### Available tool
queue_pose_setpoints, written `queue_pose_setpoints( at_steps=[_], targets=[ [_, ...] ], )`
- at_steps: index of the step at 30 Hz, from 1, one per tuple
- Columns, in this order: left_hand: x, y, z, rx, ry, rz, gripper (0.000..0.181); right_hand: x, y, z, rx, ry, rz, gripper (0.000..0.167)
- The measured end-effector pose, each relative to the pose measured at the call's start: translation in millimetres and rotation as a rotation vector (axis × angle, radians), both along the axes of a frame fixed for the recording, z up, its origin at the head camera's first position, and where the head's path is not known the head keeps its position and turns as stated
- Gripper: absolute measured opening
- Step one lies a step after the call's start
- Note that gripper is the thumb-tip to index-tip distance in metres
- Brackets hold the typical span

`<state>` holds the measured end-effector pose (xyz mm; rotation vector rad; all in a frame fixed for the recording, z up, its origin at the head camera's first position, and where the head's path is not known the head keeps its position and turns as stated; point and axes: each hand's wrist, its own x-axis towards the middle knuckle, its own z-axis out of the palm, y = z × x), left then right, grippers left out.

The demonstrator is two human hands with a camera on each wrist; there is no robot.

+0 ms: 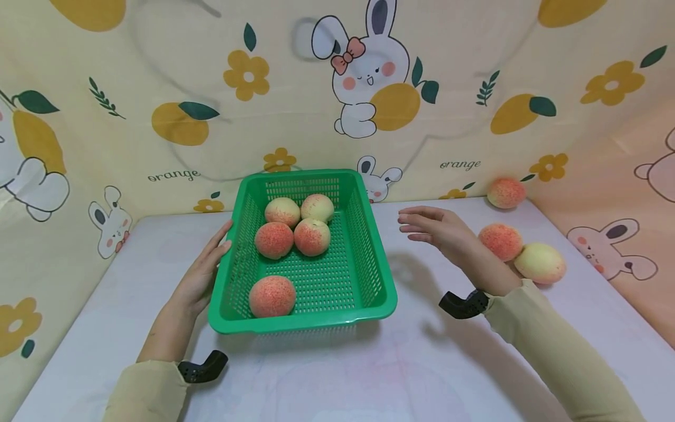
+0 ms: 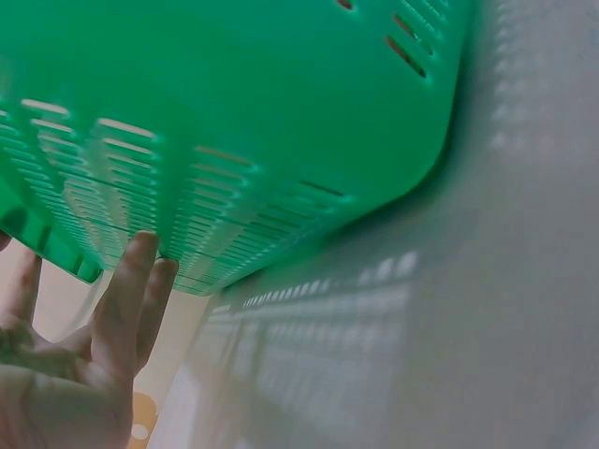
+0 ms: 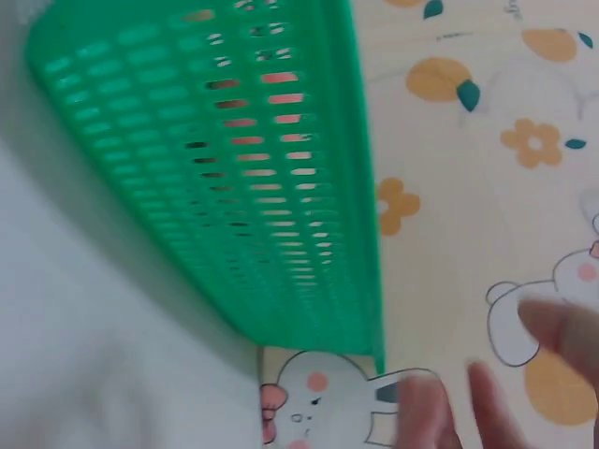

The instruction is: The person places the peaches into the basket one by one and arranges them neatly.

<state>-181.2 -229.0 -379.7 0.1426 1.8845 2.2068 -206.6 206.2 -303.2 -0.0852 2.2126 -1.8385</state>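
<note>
Cream printed-fabric backdrop (image 1: 295,129) behind smooth white tabletop (image 1: 316,381). Left of centre: green rectangular perforated plastic basket (image 1: 316,320). Left hand (image 1: 202,276): fingers extended against its left side. Right hand (image 1: 442,230): fingers loosely extended, right of basket. Five speckled red-yellow rounded peaches (image 1: 272,296) in basket; three similar peaches (image 1: 506,193) far right, one partly behind right wrist (image 1: 493,276)

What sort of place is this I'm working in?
Probably a staged tabletop corner, perhaps indoors: a rabbit-and-orange print backdrop hangs behind a white tabletop, which holds a green plastic basket with five peaches inside.
</note>
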Motion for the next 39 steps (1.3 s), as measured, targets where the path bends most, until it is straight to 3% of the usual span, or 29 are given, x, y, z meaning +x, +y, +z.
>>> queue_pose_setpoints(
  at_steps=[9, 13, 18, 22, 29, 32, 39],
  targets=[
    [0.1, 0.6, -1.0, 0.009, -0.006, 0.004, 0.057, 7.7, 8, -14.0, -0.179, 0.066, -0.413, 0.005],
    [0.1, 0.4, -1.4, 0.007, -0.003, 0.004, 0.058, 6.9, 9, -16.6, -0.201, 0.095, -0.620, 0.007],
    [-0.3, 0.1, -1.6, -0.005, 0.000, 0.007, 0.058, 5.5, 14, -17.7, -0.192, 0.117, -0.781, 0.015],
    [-0.1, -0.3, -0.8, -0.009, -0.002, 0.005, 0.058, 5.6, 20, -18.1, -0.154, 0.129, -0.820, 0.021],
    [0.3, -0.6, 0.7, -0.009, -0.001, 0.007, 0.058, 7.6, 33, -19.6, -0.076, 0.162, -0.833, 0.047],
    [0.2, -0.3, 0.9, -0.015, 0.002, 0.007, 0.057, 9.6, 38, -19.2, -0.058, 0.135, -0.844, 0.053],
    [0.3, 0.7, 0.7, -0.012, 0.007, 0.006, 0.057, 13.8, 53, -17.3, -0.125, 0.019, -0.866, 0.065]
  ],
)
